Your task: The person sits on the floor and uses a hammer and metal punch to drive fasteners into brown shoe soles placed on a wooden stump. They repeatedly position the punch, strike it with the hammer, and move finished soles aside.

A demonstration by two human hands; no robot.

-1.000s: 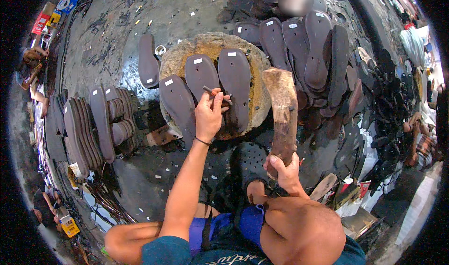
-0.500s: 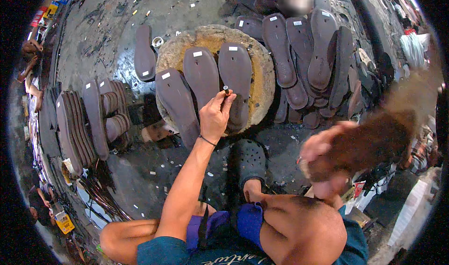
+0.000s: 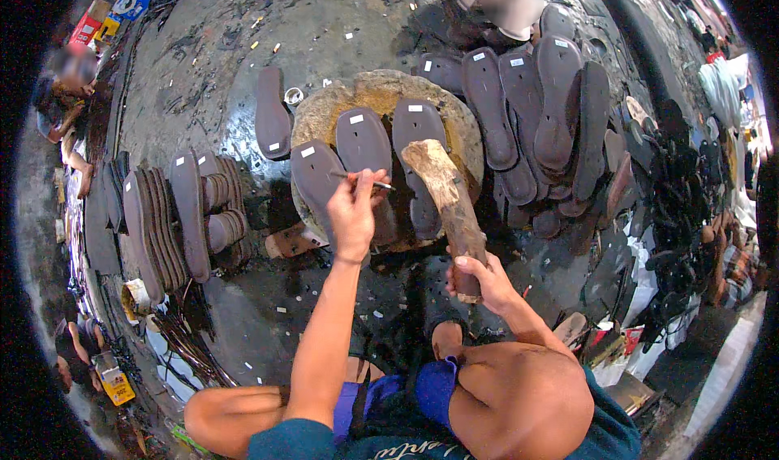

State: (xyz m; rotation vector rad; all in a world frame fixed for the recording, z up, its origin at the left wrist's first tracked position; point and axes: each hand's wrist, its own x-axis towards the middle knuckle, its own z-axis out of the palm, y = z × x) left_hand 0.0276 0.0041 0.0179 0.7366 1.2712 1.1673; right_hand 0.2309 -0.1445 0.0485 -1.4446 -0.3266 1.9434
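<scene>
My left hand (image 3: 355, 208), fingers curled closed, pinches a thin metal rod (image 3: 385, 187) above three brown soles (image 3: 361, 142) (each bears a white label (image 3: 355, 119)); whether the rod touches one, I cannot tell. My right hand (image 3: 480, 280) is wrapped around the lower end of a wooden club (image 3: 453, 204). The soles lie side by side on a round stone block (image 3: 466, 127).

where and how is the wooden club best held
Probably by the dark lower end of the club, coming from the near right, as the right hand does: that end looks slimmer and faces the near side, while the wider, pale end points away.
</scene>
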